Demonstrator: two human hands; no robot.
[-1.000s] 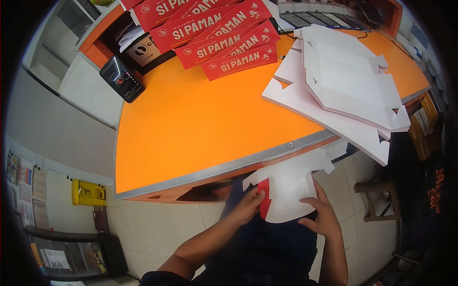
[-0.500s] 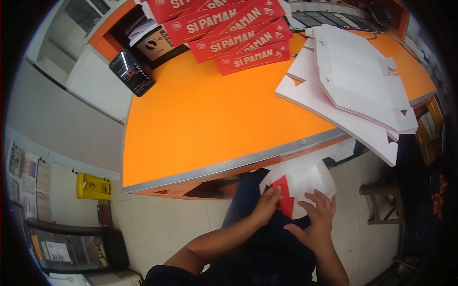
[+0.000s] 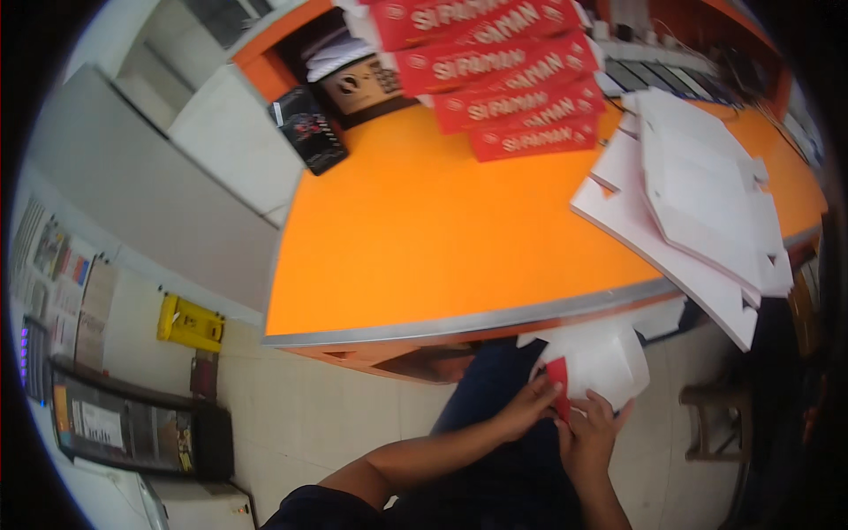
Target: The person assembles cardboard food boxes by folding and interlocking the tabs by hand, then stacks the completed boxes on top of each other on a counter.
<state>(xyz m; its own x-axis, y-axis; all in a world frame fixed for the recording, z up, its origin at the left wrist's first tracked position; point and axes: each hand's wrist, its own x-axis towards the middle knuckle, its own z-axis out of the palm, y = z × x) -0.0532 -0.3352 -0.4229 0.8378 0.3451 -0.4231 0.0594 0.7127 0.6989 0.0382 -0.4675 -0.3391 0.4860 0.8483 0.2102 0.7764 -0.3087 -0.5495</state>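
Note:
A part-folded cardboard box, white inside with a red flap, rests over my lap just below the table edge. My left hand grips its left side by the red flap. On the near side, my right hand closes bent fingers on the box beside that flap. The fingertips of both hands are close together, and parts of the flap are hidden under them.
Folded red boxes stand stacked at the back of the orange table. Flat white box blanks overhang its right edge. A phone leans at the back left. A brown stool stands to the right.
My right hand, spread and apart from the red flap before, has come left and closed on the box. The whole view has shifted, with the table appearing further right.

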